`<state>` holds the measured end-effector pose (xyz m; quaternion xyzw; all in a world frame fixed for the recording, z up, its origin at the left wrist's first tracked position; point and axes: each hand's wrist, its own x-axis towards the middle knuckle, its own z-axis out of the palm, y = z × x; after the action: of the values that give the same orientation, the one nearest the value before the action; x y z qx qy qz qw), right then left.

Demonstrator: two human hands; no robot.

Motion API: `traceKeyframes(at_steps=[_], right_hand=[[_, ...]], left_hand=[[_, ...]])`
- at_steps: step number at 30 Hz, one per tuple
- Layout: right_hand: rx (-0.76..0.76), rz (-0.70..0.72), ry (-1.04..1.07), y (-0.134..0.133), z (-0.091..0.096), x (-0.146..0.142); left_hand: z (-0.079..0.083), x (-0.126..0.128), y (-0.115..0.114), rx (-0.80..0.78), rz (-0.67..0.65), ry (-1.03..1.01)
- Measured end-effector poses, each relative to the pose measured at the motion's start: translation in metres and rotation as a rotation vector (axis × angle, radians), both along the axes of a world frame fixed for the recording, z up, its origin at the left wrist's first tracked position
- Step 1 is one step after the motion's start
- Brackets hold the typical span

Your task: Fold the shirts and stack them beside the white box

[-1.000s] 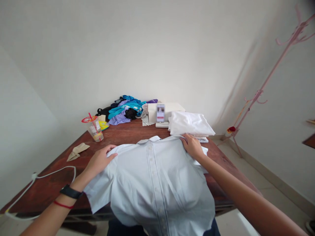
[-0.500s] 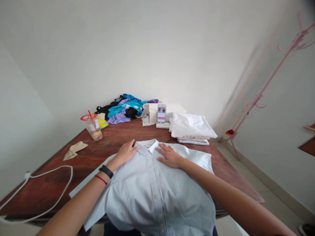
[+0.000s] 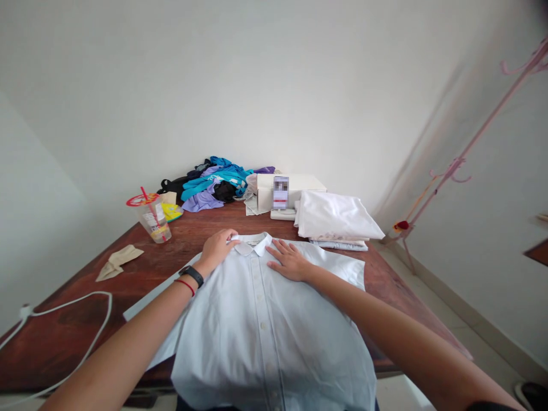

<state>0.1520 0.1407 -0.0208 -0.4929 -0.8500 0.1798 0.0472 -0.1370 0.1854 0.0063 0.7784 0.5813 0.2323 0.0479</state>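
Note:
A pale blue-white button-up shirt [image 3: 231, 319] lies front up on the table, its collar toward the far side and its lower part hanging over the near edge. My left hand [image 3: 219, 249] is at the shoulder left of the collar, fingers curled together on the cloth, thumb against the collar's edge. To the right of the collar, my right hand [image 3: 291, 261] lies flat on the shirt front with its fingers spread. The button strip runs down the middle between my forearms.
On the wooden table [image 3: 188, 225] stand a plastic cup [image 3: 154, 221] with a straw, a beige cloth [image 3: 119, 262] and a white cable [image 3: 109, 311]. Behind are piled clothes [image 3: 222, 185], a phone [image 3: 280, 193], a white box [image 3: 308, 182] and folded white clothes [image 3: 338, 214]. A pink coat rack [image 3: 483, 131] stands right.
My left hand has gone from lying with fingers extended to curling them at the shirt's shoulder beside the collar. My right hand stays flat. The view has shifted slightly.

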Motion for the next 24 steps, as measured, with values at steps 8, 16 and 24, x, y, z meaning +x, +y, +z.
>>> traceKeyframes(at_steps=[8,16,24], right_hand=[[0.03,-0.057,-0.02,0.034,-0.001,-0.004],[0.09,-0.05,-0.03,0.039,-0.009,-0.004],[0.225,-0.026,0.179,-0.007,0.017,0.032]], left_hand=[[0.011,0.009,0.031,0.088,-0.044,0.093],[-0.026,0.085,-0.035,-0.037,-0.358,0.141],[-0.052,0.082,-0.056,-0.082,-0.408,0.112]])
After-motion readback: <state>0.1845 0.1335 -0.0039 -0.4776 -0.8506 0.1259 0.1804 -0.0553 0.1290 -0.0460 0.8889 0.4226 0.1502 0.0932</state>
